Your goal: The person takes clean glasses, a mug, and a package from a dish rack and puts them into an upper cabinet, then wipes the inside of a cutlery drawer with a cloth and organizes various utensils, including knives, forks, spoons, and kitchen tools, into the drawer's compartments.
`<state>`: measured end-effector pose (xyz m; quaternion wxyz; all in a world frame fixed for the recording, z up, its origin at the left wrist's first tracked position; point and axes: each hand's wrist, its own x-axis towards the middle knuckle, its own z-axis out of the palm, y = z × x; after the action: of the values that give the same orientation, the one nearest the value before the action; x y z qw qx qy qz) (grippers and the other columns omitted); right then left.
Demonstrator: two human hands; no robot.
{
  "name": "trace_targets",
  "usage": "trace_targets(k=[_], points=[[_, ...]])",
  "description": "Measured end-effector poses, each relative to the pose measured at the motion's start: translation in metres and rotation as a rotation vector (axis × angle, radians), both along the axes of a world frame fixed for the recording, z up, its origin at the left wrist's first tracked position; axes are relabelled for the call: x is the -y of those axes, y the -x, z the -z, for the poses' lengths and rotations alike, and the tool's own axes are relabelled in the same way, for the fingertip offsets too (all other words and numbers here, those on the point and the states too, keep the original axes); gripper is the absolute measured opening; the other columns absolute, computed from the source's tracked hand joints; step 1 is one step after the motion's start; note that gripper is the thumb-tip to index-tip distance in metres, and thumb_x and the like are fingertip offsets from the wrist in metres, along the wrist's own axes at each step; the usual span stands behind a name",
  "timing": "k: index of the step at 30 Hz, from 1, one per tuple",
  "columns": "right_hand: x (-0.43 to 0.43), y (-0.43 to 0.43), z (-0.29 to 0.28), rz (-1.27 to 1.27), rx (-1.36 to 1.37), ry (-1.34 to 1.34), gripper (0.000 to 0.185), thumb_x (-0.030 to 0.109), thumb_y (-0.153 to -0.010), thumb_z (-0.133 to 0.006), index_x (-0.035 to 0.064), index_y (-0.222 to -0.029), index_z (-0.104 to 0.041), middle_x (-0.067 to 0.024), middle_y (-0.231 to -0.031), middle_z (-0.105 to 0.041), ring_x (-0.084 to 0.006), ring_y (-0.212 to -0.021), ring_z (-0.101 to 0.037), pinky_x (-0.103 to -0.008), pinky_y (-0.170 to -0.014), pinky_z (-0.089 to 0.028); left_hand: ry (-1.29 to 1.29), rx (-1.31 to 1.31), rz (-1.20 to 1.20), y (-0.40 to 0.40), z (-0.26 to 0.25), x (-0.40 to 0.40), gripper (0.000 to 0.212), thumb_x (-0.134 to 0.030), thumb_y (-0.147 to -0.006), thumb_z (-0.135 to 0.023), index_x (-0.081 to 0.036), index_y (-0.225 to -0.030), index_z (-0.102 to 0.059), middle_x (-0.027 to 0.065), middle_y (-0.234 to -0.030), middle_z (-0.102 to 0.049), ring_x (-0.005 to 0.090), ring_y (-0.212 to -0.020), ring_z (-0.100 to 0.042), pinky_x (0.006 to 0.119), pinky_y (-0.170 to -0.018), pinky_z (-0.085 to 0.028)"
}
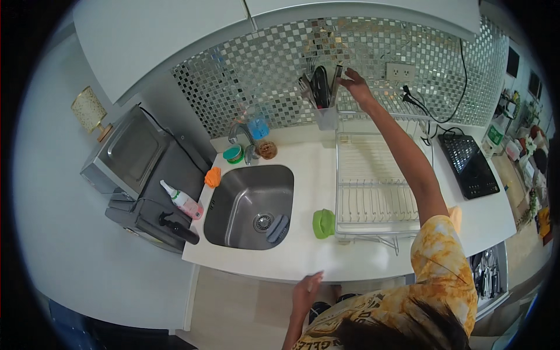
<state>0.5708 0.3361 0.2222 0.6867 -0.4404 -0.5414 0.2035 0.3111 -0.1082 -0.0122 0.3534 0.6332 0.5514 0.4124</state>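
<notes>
My right hand [356, 86] reaches across the counter to a translucent utensil holder [326, 119] by the tiled wall. Its fingers are right beside a slim metal utensil [335, 89] with a dark tip that stands upright there; whether they grip it cannot be told. The same holder has forks [305, 87] and a black-handled utensil [321, 87] in it. My left hand [306, 289] hovers at the counter's front edge, loosely curled, with nothing in it. A wire dish rack [336, 183] stands under my right forearm.
Left of the rack is a steel sink [245, 183] with a grey scrubber [278, 229]. A green item [323, 224] lies against the rack. Bottles, including a pink spray bottle [188, 203], stand left. An induction cooktop [470, 168] is right, above an open cutlery drawer [488, 275].
</notes>
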Motion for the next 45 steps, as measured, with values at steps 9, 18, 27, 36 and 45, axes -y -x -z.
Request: trace_targets(k=[9,18,27,36,45], points=[[-0.031,-0.002,-0.018,-0.184,0.102,0.114,0.033,0.027,-0.075,-0.068,0.0017,-0.096,-0.063,-0.0057,-0.084,-0.062,-0.014,-0.077,-0.054,-0.0283,-0.073,-0.042,0.064,0.179,-0.026,0.024,-0.076,-0.09,0.021,-0.008,-0.085,-0.054,-0.005,-0.104,-0.062,0.0094,-0.087,-0.064,0.0153,-0.078,-0.06,0.026,-0.075,-0.045],[-0.02,0.004,-0.033,-0.208,0.26,0.037,0.023,0.025,-0.084,-0.06,0.0019,-0.085,-0.061,-0.0047,-0.083,-0.063,-0.0104,-0.078,-0.052,-0.0263,-0.074,-0.04,-0.381,0.034,0.147,0.018,-0.195,-0.249,0.05,-0.008,-0.076,-0.063,-0.003,-0.123,-0.046,0.0093,-0.119,-0.052,0.0186,-0.103,-0.053,0.028,-0.087,-0.041],[-0.022,0.012,-0.036,-0.318,0.117,-0.084,0.029,0.027,-0.088,-0.054,0.0015,-0.101,-0.054,-0.0078,-0.098,-0.062,-0.0145,-0.094,-0.056,-0.03,-0.085,-0.042,-0.809,-0.141,0.137,-0.059,-0.268,-0.426,0.074,-0.035,-0.072,-0.069,-0.008,-0.132,-0.033,0.0164,-0.125,-0.042,0.0321,-0.122,-0.034,0.059,-0.1,-0.011],[-0.009,0.029,-0.09,-0.315,-0.294,-0.353,0.04,0.038,-0.093,-0.038,0.001,-0.103,-0.053,-0.0061,-0.089,-0.058,-0.0151,-0.082,-0.058,-0.0277,-0.072,-0.046,-0.799,0.193,0.162,-0.077,-0.255,-0.487,0.046,-0.035,-0.079,-0.063,-0.005,-0.113,-0.054,0.01,-0.104,-0.055,0.0232,-0.101,-0.049,0.048,-0.099,-0.013],[-0.001,-0.014,-0.095,-0.256,-0.395,-0.333,0.037,0.029,-0.091,-0.035,-0.0022,-0.107,-0.048,-0.0089,-0.081,-0.055,-0.0185,-0.071,-0.056,-0.0363,-0.074,-0.049,-0.777,0.14,0.088,-0.084,-0.27,-0.467,0.047,-0.037,-0.082,-0.058,-0.005,-0.117,-0.052,0.008,-0.094,-0.06,0.0221,-0.099,-0.053,0.054,-0.102,0.0]])
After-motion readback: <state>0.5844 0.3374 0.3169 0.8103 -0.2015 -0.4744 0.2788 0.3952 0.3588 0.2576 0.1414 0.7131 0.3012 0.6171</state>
